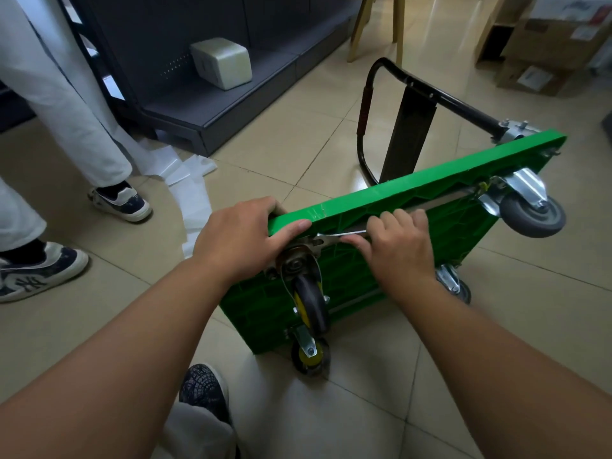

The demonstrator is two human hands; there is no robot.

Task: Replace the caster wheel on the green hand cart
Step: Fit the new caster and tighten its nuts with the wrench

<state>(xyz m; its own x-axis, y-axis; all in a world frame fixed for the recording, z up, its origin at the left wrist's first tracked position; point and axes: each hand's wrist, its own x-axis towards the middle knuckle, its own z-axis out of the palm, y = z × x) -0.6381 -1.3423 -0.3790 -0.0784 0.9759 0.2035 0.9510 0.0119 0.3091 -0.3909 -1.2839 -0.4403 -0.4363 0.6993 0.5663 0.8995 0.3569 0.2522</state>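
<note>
Green hand cart [430, 182] stands tipped on its long edge on the tiled floor in front of me, its ribbed underside turned toward me and its black folding handle [363, 127] resting on the floor on the far side. My left hand [241, 240] grips the cart's upper near corner, thumb laid along the top edge. My right hand [397, 246] has its fingers curled round a flat silver wrench [344, 234], whose head sits at the mounting plate of the caster wheel [309, 303], a black tyre with a yellow hub, just below my left hand. A second yellow-hubbed caster [311, 356] touches the floor beneath it, and a grey caster [531, 215] sticks out at the far right. Another person's sneakers [121, 202] stand at the left, near a dark shelf unit [231, 104].
</note>
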